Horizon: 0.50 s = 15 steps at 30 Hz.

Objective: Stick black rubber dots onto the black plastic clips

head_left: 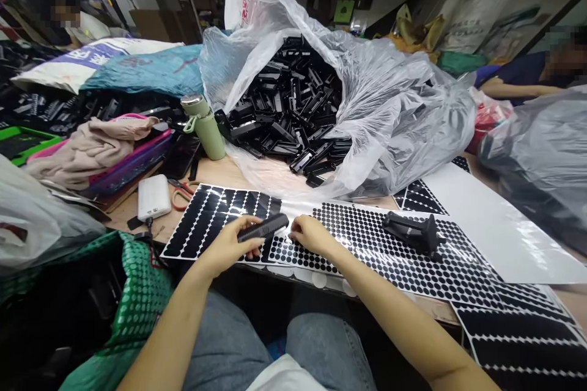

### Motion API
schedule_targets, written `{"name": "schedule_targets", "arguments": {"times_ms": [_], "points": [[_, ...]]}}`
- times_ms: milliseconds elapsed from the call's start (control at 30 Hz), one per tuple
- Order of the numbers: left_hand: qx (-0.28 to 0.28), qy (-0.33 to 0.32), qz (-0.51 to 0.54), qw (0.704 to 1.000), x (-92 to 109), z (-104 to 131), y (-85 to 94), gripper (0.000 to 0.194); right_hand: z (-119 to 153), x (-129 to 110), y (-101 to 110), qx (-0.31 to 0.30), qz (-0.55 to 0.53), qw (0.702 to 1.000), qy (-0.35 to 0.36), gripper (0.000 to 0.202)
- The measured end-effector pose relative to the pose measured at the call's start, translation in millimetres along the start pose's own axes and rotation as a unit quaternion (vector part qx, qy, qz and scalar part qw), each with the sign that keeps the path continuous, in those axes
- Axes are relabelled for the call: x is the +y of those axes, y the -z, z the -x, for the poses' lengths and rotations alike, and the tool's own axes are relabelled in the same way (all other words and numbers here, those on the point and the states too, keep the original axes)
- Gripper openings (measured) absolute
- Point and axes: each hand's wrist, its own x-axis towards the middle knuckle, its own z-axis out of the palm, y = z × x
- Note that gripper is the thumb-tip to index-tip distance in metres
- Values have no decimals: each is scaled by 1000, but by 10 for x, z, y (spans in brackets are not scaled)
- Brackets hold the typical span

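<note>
My left hand is closed round an elongated black plastic piece, tilted with its far end up to the right. Close to that end, my right hand has its fingers curled in a pinch; whatever they hold, if anything, is too small to make out. Both hands are over a sheet of round black stickers, with many dots lifted off around its left part. On the sheet's right part lies a black plastic stand-like piece. Under my left hand a second sheet carries rows of black stickers.
A large clear plastic bag spills black plastic pieces at the back. Left of it are a green bottle, a white power bank and orange-handled scissors. A white sheet lies right. Other people sit at both sides.
</note>
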Motion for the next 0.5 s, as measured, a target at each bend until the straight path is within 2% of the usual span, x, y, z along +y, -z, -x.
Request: {"name": "schedule_targets", "arguments": {"times_ms": [100, 200, 367, 500], "points": [[-38, 53, 37, 997, -157, 195, -75, 40, -4, -35, -38, -15, -3, 1000, 14, 4], [-52, 69, 62, 994, -258, 217, -122, 43, -39, -55, -47, -28, -9, 999, 23, 7], [1, 50, 62, 997, -357, 157, -179, 44, 37, -155, -6, 2, -28, 999, -14, 11], [24, 70, 46, 996, -394, 156, -203, 43, 156, -296, -47, 10, -160, 985, -60, 21]]}}
